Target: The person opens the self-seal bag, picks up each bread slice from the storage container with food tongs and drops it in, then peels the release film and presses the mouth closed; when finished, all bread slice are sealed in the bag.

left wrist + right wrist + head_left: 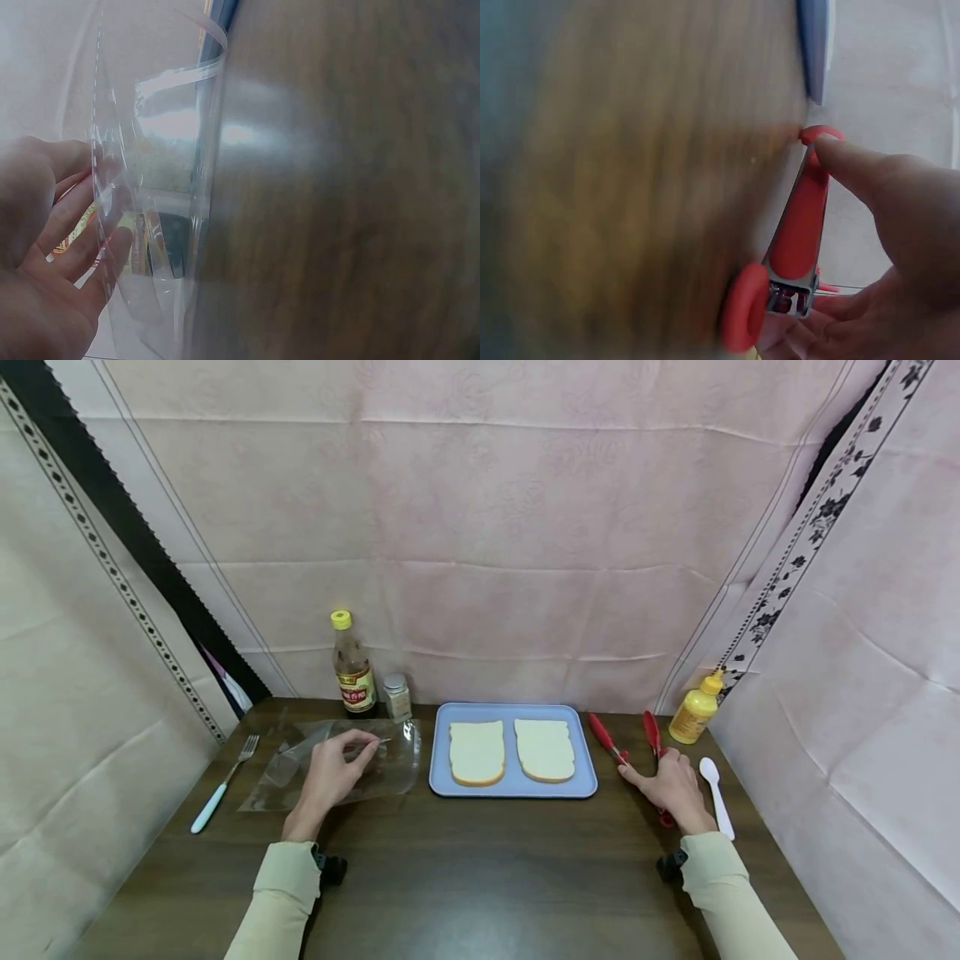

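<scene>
My left hand (332, 777) pinches the edge of a clear plastic bag (397, 768) between thumb and forefinger, left of a blue tray (513, 790). In the left wrist view the see-through film (169, 112) stands up beside the fingers. On the right, my right hand (675, 789) holds red tongs (602, 732), whose two arms are spread apart toward the back of the table. The right wrist view has the thumb on a red arm (802, 225) of the tongs; the other fingers are partly hidden behind it. Two bread slices (477, 752) lie side by side on the tray.
A yellow-capped sauce bottle (356, 681) and a small glass shaker (398, 700) stand behind the bag. At far left lies a fork (225, 785). A yellow squeeze bottle (693, 712) and a white spoon (717, 797) are by the right edge.
</scene>
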Motion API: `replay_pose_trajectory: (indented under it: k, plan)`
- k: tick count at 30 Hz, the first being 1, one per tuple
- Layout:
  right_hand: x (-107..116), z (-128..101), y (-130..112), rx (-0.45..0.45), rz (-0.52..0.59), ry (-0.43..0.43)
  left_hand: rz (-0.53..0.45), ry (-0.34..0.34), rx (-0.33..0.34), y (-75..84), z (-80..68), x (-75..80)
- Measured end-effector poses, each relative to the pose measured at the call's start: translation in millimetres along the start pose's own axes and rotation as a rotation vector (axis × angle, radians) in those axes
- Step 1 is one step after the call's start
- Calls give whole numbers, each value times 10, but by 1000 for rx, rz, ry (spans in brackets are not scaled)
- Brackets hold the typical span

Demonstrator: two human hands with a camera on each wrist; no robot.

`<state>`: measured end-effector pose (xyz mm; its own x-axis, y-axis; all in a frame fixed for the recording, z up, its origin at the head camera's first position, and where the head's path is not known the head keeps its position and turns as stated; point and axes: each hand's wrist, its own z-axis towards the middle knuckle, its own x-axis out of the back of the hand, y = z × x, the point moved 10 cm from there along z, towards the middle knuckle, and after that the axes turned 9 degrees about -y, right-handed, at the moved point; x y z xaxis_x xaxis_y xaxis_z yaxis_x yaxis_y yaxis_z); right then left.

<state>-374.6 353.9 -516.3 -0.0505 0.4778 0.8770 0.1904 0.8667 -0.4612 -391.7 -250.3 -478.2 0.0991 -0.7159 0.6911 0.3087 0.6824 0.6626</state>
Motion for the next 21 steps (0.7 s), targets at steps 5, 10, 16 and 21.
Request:
replay_pose_trajectory:
  k: [5, 10, 16, 21]
  plan:
    - [-31, 69, 49, -13, -36, -69, -6, 12, -9, -5, 4, -12]
    - [-86, 58, 69, 2, -32, -111, -9, 6, -8, -5, 19, -38]
    - [-134, -125, -186, 94, 24, -55, -19, -10, 3, -12, 31, -50]
    - [-246, -369, -609, 203, 50, -53, -18, -2, -7, -1, 14, -22]
